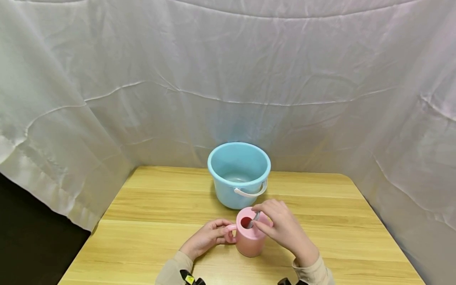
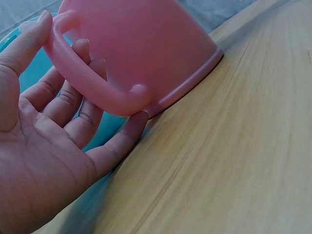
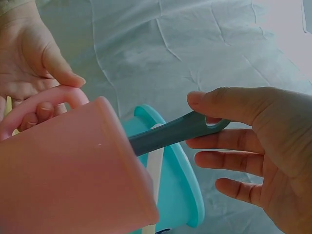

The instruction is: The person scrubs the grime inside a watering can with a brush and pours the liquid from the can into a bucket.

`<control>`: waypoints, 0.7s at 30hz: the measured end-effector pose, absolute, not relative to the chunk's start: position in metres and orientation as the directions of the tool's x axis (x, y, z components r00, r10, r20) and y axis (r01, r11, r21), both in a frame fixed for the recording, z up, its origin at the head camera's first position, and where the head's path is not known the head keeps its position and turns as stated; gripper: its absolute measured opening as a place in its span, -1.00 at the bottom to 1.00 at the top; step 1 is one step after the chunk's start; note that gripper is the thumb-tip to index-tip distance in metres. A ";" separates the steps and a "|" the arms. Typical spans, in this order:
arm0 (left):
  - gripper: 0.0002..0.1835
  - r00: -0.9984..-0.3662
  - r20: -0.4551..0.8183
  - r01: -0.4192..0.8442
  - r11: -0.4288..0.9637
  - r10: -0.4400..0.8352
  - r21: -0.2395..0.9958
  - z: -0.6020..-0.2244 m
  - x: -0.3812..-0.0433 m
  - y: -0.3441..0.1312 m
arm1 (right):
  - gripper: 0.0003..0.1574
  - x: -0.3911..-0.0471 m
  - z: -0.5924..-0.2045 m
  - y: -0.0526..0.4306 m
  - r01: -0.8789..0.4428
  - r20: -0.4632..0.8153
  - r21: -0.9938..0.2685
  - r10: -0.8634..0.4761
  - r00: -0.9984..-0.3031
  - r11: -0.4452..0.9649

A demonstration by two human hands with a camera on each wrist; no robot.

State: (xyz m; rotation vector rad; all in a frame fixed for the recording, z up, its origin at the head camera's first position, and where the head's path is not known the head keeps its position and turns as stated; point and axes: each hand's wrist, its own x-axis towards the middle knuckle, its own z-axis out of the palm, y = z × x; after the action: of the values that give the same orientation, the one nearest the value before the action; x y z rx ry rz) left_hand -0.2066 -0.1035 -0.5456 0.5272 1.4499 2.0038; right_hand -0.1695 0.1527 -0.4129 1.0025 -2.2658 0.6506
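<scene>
A pink plastic can (image 1: 249,243), shaped like a watering can with a partly covered top, stands upright on the wooden table. My left hand (image 1: 210,237) holds its side loop handle (image 2: 87,80), the thumb on the upper part and fingers passing behind and through the loop. The little finger reaches the can's base in the left wrist view. My right hand (image 1: 283,227) pinches the end of a grey utensil handle (image 3: 170,131) between thumb and index finger, its other fingers loosely bent. The handle has a hole at its tip and slants into the can's opening; its lower end is hidden inside.
Just behind the can stands a light blue bucket (image 1: 222,192), with its white bail handle (image 1: 251,194) hanging down at the front. A pale curtain (image 1: 228,71) surrounds the back and sides of the table (image 1: 160,202).
</scene>
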 end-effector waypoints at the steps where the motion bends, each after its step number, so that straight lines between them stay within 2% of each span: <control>1: -0.76 -0.739 -0.029 -0.237 -0.220 0.673 0.946 -0.546 -0.207 -0.103 | -0.62 -0.170 -0.414 0.152 -0.771 0.662 -0.195 -0.499 -0.559 0.606; 9: -0.78 -0.736 -0.017 -0.227 -0.223 0.677 0.948 -0.546 -0.207 -0.103 | -0.61 -0.175 -0.426 0.146 -0.743 0.625 -0.156 -0.518 -0.584 0.650; 21: -0.77 -0.735 -0.014 -0.225 -0.224 0.678 0.948 -0.544 -0.206 -0.104 | -0.72 -0.179 -0.435 0.139 -0.720 0.602 -0.172 -0.507 -0.617 0.672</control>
State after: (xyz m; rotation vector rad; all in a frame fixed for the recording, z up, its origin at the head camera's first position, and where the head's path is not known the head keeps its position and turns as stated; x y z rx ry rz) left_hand -0.2059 -0.1036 -0.5436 0.5512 1.4504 2.0035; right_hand -0.1786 0.1390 -0.4353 0.9477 -2.3697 0.5499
